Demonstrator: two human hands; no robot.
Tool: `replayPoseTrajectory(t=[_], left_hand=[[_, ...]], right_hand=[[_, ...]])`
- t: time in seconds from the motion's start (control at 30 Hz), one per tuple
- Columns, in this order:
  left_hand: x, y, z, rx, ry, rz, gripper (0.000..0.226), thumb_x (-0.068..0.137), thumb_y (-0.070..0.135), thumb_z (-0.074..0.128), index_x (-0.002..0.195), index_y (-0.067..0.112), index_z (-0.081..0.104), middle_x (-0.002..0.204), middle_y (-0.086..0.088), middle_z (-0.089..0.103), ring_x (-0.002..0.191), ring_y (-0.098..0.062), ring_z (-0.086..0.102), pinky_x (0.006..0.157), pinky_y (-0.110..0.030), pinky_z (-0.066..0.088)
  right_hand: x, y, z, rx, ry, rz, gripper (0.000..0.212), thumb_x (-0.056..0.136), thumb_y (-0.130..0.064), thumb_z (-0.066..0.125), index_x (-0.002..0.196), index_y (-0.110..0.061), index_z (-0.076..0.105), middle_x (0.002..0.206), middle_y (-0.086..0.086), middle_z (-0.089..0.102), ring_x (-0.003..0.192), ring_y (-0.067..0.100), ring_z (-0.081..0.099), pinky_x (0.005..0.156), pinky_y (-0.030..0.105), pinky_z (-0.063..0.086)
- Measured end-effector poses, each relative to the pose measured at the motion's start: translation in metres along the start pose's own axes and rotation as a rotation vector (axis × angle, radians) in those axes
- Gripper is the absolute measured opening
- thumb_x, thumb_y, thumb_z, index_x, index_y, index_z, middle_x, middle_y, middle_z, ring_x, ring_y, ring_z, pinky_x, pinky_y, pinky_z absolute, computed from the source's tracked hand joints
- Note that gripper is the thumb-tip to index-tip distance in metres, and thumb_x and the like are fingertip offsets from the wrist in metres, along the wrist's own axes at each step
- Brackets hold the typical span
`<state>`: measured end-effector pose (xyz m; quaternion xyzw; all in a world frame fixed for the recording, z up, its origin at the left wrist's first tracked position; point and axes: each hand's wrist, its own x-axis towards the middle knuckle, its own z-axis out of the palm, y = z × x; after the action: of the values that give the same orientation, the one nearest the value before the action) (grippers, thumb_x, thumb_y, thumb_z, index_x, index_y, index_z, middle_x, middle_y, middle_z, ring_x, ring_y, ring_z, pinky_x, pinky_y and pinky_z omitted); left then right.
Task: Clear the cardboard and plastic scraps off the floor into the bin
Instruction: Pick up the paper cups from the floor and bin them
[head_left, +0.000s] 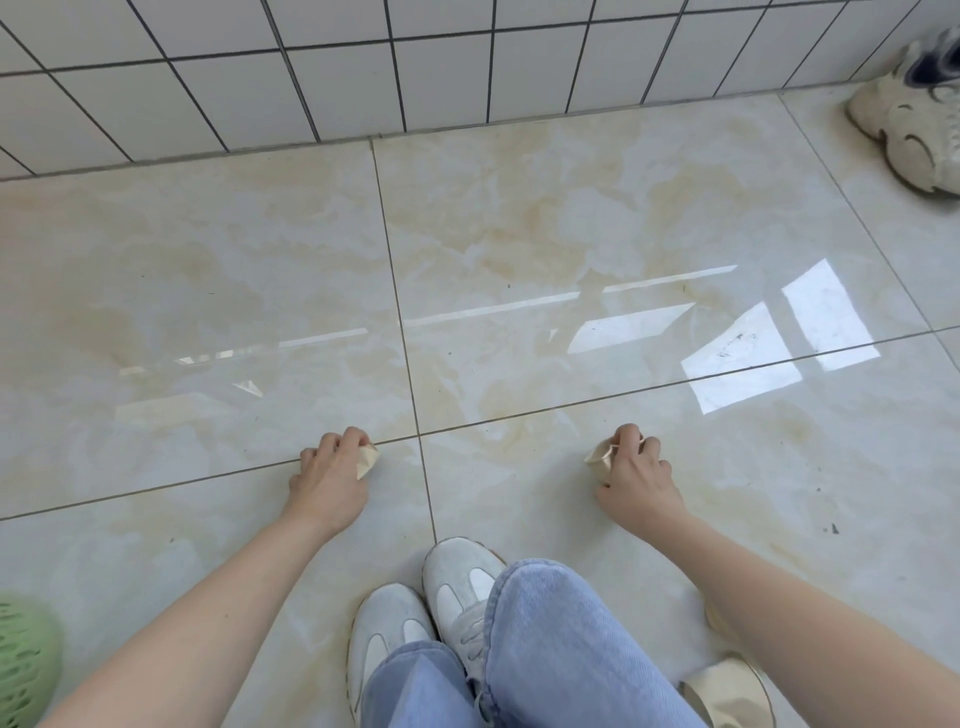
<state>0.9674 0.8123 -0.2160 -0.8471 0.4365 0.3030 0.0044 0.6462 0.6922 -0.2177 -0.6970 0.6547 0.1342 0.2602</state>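
Fingers (349, 439) of left hand (327, 480) pinching tan cardboard scrap (368, 461), frame centre-left, at floor (519, 234). Right hand (636, 480) curled round second scrap (598, 460), centre-right. Light, creased, likely crushable: grip by folded edge. Bin not in view.

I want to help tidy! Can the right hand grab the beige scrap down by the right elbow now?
Probably not yet. The right hand already grips a small beige scrap, and the bigger beige scrap lies behind it beside the forearm. Nothing covers it, but the hand would have to pull back.
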Motion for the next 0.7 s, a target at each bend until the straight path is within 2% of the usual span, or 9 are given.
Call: replayPoseTrajectory(t=[0.07,0.13,0.2,0.27,0.37,0.47,0.57,0.7], left_hand=[[0.000,-0.002,-0.005,-0.096,0.038,0.034,0.044,0.084,-0.002,0.041,0.122,0.020,0.046,0.119,-0.011,0.048,0.107,-0.037,0.045,0.090,-0.042,0.041],[-0.003,-0.002,-0.015,-0.255,0.078,0.037,0.041,0.087,-0.002,0.041,0.122,0.019,0.047,0.114,-0.013,0.050,0.103,-0.037,0.049,0.085,-0.038,0.041],[-0.009,0.001,-0.029,-0.422,0.117,-0.006,0.034,0.093,0.004,0.043,0.122,0.021,0.047,0.112,-0.012,0.052,0.093,-0.031,0.051,0.069,-0.032,0.041],[-0.020,0.006,-0.046,-0.560,0.139,-0.041,0.029,0.095,0.010,0.044,0.121,0.024,0.047,0.109,-0.008,0.054,0.083,-0.024,0.051,0.057,-0.028,0.039],[-0.043,0.009,-0.077,-0.730,0.153,-0.050,0.033,0.092,0.007,0.041,0.118,0.026,0.048,0.103,-0.002,0.054,0.081,-0.021,0.051,0.063,-0.030,0.044],[-0.074,0.005,-0.117,-0.862,0.191,-0.026,0.038,0.089,0.004,0.040,0.114,0.031,0.050,0.101,0.001,0.053,0.087,-0.023,0.052,0.068,-0.035,0.048],[-0.115,-0.010,-0.160,-0.946,0.282,0.013,0.040,0.090,0.005,0.040,0.114,0.035,0.052,0.103,0.005,0.053,0.089,-0.017,0.052,0.070,-0.031,0.050],[-0.171,-0.044,-0.210,-0.963,0.466,0.034,0.038,0.088,0.004,0.044,0.106,0.036,0.054,0.094,0.007,0.055,0.084,-0.016,0.051,0.065,-0.028,0.052]], right_hand=[[-0.003,-0.015,-0.009,0.086,-0.029,-0.019,0.047,0.079,-0.015,0.053,0.118,-0.016,0.027,0.110,0.010,0.037,0.093,0.038,0.048,0.082,0.042,0.045],[-0.008,-0.035,-0.023,0.229,-0.067,-0.029,0.054,0.077,-0.018,0.057,0.121,-0.016,0.026,0.110,0.010,0.039,0.092,0.036,0.050,0.081,0.040,0.048],[-0.015,-0.059,-0.038,0.392,-0.116,-0.059,0.060,0.078,-0.018,0.060,0.125,-0.017,0.024,0.111,0.010,0.044,0.083,0.027,0.053,0.065,0.034,0.051],[-0.025,-0.085,-0.054,0.482,-0.167,-0.109,0.063,0.081,-0.014,0.060,0.131,-0.015,0.023,0.109,0.007,0.046,0.074,0.021,0.053,0.052,0.027,0.046],[-0.048,-0.122,-0.083,0.494,-0.214,-0.223,0.063,0.083,-0.013,0.060,0.135,-0.016,0.025,0.108,0.005,0.048,0.086,0.027,0.055,0.059,0.029,0.050],[-0.078,-0.162,-0.124,0.458,-0.257,-0.346,0.055,0.085,-0.015,0.059,0.131,-0.020,0.030,0.106,0.007,0.049,0.085,0.023,0.053,0.060,0.029,0.049],[-0.109,-0.206,-0.165,0.411,-0.254,-0.465,0.050,0.085,-0.016,0.061,0.128,-0.020,0.036,0.100,0.007,0.052,0.089,0.026,0.055,0.074,0.038,0.052],[-0.162,-0.268,-0.203,0.373,-0.253,-0.650,0.046,0.084,-0.013,0.063,0.125,-0.018,0.042,0.107,0.011,0.054,0.091,0.025,0.056,0.072,0.036,0.051]])
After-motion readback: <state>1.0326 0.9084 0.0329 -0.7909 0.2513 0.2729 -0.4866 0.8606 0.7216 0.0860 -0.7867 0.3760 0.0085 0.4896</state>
